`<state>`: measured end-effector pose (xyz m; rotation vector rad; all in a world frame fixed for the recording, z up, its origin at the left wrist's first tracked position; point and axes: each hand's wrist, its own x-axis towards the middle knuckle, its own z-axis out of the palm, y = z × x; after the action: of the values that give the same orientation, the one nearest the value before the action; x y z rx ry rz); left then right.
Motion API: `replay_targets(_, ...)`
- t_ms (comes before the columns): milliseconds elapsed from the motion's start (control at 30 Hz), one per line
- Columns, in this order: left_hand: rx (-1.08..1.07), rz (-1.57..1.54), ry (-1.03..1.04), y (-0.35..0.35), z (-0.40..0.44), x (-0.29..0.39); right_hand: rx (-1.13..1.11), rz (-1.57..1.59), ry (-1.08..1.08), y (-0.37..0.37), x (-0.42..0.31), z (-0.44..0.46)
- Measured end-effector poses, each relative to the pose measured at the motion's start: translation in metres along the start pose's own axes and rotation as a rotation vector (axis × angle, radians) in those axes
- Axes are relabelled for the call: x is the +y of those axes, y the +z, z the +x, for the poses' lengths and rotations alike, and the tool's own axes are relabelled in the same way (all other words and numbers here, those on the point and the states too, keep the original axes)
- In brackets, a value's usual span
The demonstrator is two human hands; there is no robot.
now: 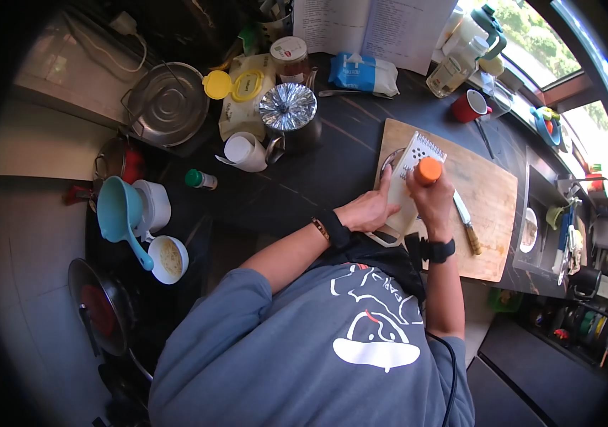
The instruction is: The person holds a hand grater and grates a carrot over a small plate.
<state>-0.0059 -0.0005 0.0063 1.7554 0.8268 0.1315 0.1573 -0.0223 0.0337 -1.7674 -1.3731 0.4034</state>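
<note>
My right hand (433,203) is closed round a carrot (428,171), whose orange cut end points up. It is held against the flat white grater (423,148), which slants over a metal bowl (391,158) with only part of its rim showing. My left hand (369,210) grips the grater's left side, thumb and fingers spread along it; some fingers are hidden. The grater's looped handle (387,236) points toward my body. All this is on a wooden cutting board (492,192). A knife (469,222) lies on the board, right of my right hand.
Left on the dark counter stand a foil-topped metal pot (288,114), a white cup (245,151) and a green-capped jar (200,179). A bowl (168,260) and blue ladle (120,213) are farther left. A red mug (469,107) and sink (531,238) are right.
</note>
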Motion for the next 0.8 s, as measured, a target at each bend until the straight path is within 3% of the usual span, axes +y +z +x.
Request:
replay_targets(400, 0.002, 0.033, -0.004, -0.001, 0.002, -0.002, 0.045, -0.03, -0.066, 0.004, 0.004, 0.006)
replay_targets(533, 0.011, 0.013, 0.012, -0.001, 0.001, 0.0, 0.004, 0.035, 0.031, 0.005, 0.006, 0.001)
replay_targets(633, 0.006, 0.015, 0.001, -0.001, 0.0, 0.001, 0.136, 0.003, -0.063, 0.007, 0.012, 0.021)
replay_targets(800, 0.013, -0.016, 0.013, -0.001, 0.001, -0.003, 0.085, -0.031, -0.041, -0.001, 0.009, 0.011)
